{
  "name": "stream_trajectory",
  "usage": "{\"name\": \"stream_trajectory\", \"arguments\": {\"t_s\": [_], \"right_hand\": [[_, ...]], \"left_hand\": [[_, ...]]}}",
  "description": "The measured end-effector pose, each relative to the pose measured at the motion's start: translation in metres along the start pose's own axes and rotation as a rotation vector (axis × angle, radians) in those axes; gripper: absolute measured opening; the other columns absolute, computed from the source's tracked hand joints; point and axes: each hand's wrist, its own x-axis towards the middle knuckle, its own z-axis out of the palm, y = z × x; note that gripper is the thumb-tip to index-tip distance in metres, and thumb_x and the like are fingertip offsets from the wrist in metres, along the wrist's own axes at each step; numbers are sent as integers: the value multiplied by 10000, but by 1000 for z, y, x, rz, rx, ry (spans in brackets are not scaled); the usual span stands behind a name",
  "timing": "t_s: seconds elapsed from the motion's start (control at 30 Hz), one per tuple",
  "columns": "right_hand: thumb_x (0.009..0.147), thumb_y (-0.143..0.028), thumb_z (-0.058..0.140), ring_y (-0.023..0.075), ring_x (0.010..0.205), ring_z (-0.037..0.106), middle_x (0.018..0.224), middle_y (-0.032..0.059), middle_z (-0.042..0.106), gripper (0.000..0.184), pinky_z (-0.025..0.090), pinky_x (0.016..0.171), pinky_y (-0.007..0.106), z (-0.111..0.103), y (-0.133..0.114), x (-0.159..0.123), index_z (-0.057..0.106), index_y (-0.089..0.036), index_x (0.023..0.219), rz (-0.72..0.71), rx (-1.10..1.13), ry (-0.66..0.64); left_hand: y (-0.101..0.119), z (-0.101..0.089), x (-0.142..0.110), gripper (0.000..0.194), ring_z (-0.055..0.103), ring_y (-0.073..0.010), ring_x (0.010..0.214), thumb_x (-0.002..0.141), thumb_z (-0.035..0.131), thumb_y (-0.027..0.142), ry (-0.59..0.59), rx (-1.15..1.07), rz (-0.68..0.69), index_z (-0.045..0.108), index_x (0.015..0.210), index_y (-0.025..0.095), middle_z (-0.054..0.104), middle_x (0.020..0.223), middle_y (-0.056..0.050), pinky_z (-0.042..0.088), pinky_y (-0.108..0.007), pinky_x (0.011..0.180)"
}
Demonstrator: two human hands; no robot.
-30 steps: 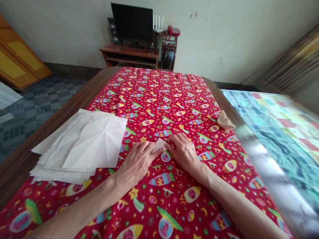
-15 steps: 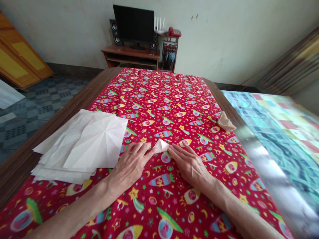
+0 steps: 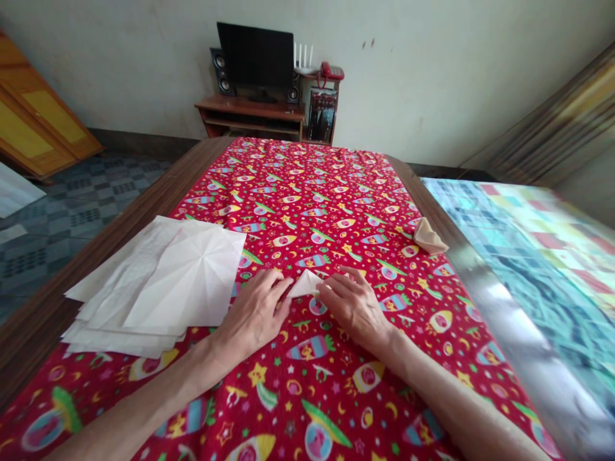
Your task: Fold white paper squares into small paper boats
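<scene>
A small white piece of folded paper (image 3: pixel 305 283) lies on the red patterned cloth between my hands, its triangular top showing crease lines. At its left corner are the bent fingers and thumb of my left hand (image 3: pixel 262 304), pinching or pressing its edge. My right hand (image 3: pixel 355 307) covers the right end of the paper with curled fingers, so that end is hidden. Left of my left hand is a stack of creased white paper sheets (image 3: pixel 211 282); the top one carries creases radiating from its middle.
The red cloth (image 3: pixel 307 211) covers a brown wooden table (image 3: pixel 158 198). A cream folded paper piece (image 3: pixel 429 238) sits near the right edge. Beyond stands a desk with a monitor (image 3: pixel 257 61) and a red telephone (image 3: pixel 331 72). A bed with a patterned cover (image 3: pixel 509 256) is at right.
My fingers have curled more around the small folded paper; they lay flatter before. The right fingers have shifted slightly left over its right end. The view has tilted up slightly.
</scene>
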Motion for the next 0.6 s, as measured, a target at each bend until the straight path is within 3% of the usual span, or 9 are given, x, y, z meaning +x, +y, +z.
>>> {"name": "stream_trajectory", "arguments": {"t_s": [0.2, 0.33, 0.6], "right_hand": [[948, -222, 481, 179, 851, 589, 895, 53, 665, 134, 394, 862, 385, 4, 4, 7, 607, -180, 962, -10, -36, 2], [935, -181, 479, 188, 854, 577, 881, 54, 658, 129, 396, 835, 389, 2, 6, 7, 600, -172, 979, -38, -51, -8], [920, -119, 427, 191, 740, 552, 746, 56, 627, 209, 368, 931, 443, 4, -4, 16, 593, -101, 1046, -84, -175, 32]], "left_hand": [[9, 8, 16, 145, 527, -236, 852, 860, 565, 287, -31, 13, -74, 512, 830, 155, 518, 862, -62, 475, -382, 769], [11, 10, 20, 161, 536, -228, 840, 876, 551, 311, -23, -3, -88, 496, 828, 167, 522, 853, -55, 476, -369, 754], [9, 14, 23, 132, 552, -228, 839, 885, 520, 295, 18, -38, -98, 473, 848, 178, 525, 855, -51, 483, -365, 752]]}}
